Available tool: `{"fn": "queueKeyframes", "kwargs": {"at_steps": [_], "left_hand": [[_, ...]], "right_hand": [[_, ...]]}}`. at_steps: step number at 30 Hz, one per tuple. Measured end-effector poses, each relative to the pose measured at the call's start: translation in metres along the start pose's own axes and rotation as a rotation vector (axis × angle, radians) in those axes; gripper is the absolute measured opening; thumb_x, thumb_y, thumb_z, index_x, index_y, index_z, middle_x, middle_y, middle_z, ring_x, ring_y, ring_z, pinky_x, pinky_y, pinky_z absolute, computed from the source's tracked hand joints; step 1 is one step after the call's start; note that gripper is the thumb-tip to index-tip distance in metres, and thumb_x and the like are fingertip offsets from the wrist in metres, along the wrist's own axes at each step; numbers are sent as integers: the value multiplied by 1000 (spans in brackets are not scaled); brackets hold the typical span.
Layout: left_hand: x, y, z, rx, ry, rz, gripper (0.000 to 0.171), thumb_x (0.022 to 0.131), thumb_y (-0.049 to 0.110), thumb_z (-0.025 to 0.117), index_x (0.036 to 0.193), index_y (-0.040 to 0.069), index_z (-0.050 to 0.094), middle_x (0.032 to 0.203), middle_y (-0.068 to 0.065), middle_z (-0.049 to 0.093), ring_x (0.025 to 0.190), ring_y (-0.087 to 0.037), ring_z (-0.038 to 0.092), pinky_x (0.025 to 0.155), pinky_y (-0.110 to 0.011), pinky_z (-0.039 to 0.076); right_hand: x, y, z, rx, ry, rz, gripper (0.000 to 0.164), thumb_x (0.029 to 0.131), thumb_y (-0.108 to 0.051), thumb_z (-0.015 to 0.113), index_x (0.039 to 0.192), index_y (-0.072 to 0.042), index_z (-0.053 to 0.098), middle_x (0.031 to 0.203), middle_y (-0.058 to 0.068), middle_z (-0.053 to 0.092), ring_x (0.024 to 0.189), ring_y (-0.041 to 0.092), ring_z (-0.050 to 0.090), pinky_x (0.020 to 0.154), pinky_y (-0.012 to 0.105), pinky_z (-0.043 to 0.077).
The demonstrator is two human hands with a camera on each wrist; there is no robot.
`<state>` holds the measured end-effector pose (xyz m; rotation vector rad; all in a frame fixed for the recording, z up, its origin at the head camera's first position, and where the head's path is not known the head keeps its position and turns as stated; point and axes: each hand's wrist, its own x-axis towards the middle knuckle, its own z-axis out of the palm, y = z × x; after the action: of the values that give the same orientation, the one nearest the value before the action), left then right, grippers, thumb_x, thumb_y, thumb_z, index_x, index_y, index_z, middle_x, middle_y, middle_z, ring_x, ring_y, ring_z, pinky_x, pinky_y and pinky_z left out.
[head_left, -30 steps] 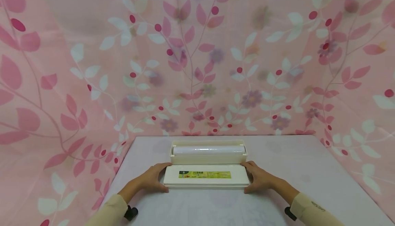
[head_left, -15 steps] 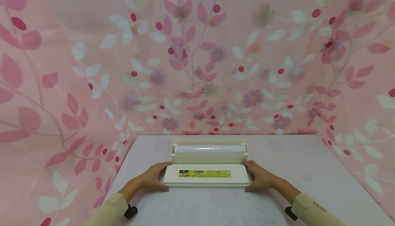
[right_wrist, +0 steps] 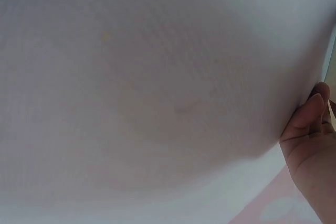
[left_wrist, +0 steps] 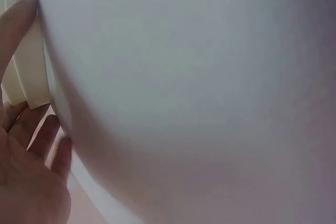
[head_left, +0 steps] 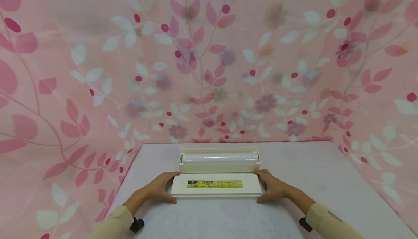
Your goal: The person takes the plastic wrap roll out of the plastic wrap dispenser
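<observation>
A cream plastic wrap box [head_left: 220,168] lies open on the table in the head view, a pale roll of plastic wrap [head_left: 220,158] inside it. In front of the box is its white lid [head_left: 215,192], bearing a green and yellow label [head_left: 214,184]; the lid's far edge meets the box's front. My left hand [head_left: 159,187] holds the lid's left end, thumb at the near corner and fingers at the far corner. At the opposite end my right hand [head_left: 275,187] grips the lid the same way. The left wrist view shows the thumb [left_wrist: 23,11] along the lid's edge.
A white cloth-covered table [head_left: 303,173] extends on both sides of the box. Pink leaf-patterned curtains [head_left: 215,68] hang behind it and along both sides. Dark wrist cameras [head_left: 136,225] sit by the beige sleeves.
The head view shifts slightly. Both hands keep their places at the lid's ends, and the box and roll stay as they were.
</observation>
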<state>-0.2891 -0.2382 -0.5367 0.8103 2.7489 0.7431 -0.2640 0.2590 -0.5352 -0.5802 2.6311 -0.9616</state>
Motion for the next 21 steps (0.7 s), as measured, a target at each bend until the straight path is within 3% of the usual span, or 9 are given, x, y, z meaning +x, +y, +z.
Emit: {"fn": "queueKeyframes", "kwargs": {"at_steps": [4, 11, 21], "left_hand": [[1, -1, 0, -6, 7, -12, 106, 59, 52, 91, 144, 8, 46, 142, -6, 54, 124, -27, 48, 106, -56, 38], [0, -3, 3, -96, -17, -2, 107, 62, 48, 91, 147, 7, 41, 144, -10, 51, 127, -30, 52, 106, -54, 42], [2, -4, 4, -109, -45, -42, 108, 62, 45, 92, 148, 9, 40, 146, -9, 49, 126, -27, 52, 105, -53, 43]], "right_hand": [[2, -1, -2, -30, 1, 0, 105, 63, -35, 93, 146, -3, 36, 136, 15, 39, 120, 28, 43, 97, 49, 41], [4, 0, -2, 4, -31, 48, 104, 62, -34, 94, 144, -8, 36, 120, 8, 49, 110, 23, 48, 96, 49, 42], [3, 3, 1, 40, -24, 61, 106, 62, -33, 94, 146, -7, 35, 122, 10, 49, 111, 24, 48, 98, 52, 41]]}}
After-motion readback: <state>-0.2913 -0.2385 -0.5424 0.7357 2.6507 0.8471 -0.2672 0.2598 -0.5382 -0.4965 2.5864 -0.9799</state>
